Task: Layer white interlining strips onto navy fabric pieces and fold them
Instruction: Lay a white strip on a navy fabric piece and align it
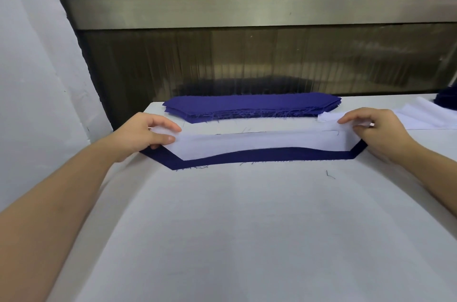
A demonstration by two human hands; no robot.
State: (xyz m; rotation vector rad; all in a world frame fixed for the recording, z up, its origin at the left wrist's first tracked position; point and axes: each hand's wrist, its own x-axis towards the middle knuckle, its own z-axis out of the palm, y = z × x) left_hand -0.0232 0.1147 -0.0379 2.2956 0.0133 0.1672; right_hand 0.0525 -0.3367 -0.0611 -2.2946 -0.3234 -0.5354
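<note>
A long white interlining strip [259,144] lies across a navy fabric piece [272,155], whose dark near edge and slanted ends show below it. My left hand [146,135] pinches the strip's left end between thumb and fingers. My right hand [376,132] pinches the right end the same way. Behind them, near the table's far edge, sits a stack of navy fabric pieces [252,106] with frayed threads.
The white table [247,227] stretches wide toward me. More white interlining [425,116] lies at the far right, next to a dark navy bundle [447,99]. A metal-framed glass panel [247,54] rises behind the table. A loose thread [330,174] lies near the navy piece.
</note>
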